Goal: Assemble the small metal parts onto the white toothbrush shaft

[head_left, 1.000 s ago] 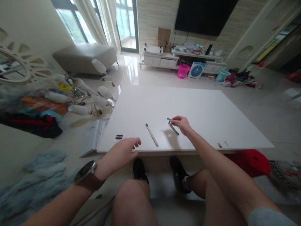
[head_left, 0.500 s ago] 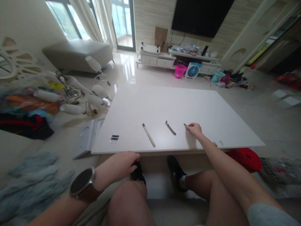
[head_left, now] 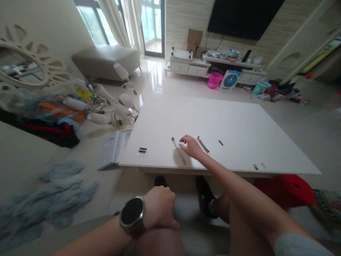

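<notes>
My right hand (head_left: pixel 189 146) reaches over the white table (head_left: pixel 202 117) with fingers apart and nothing visible in them. Just beside its fingertips lies a toothbrush-like stick (head_left: pixel 175 143), pale with a dark head; the hand partly covers the view of it. Right of the hand is a slim dark-and-silver strip-shaped tool (head_left: pixel 203 145), and farther right a short dark bar (head_left: pixel 221 142). My left hand (head_left: pixel 160 207), below a wristwatch, rests by my knee, curled shut with no object showing. A clear packet with two black strips (head_left: pixel 142 152) lies at the table's left.
A small yellow-and-dark piece (head_left: pixel 255 166) and a clear bit (head_left: pixel 263 166) lie by the near right edge. A red roll (head_left: pixel 290 190) stands below that edge. Left of the table are a lamp with white shades (head_left: pixel 98 118) and an open white case (head_left: pixel 109 151).
My right hand has let go of the short dark bar, which now lies on the table, and has moved left to the toothbrush-like stick. My left hand has drawn back toward my knee. The view has shifted left.
</notes>
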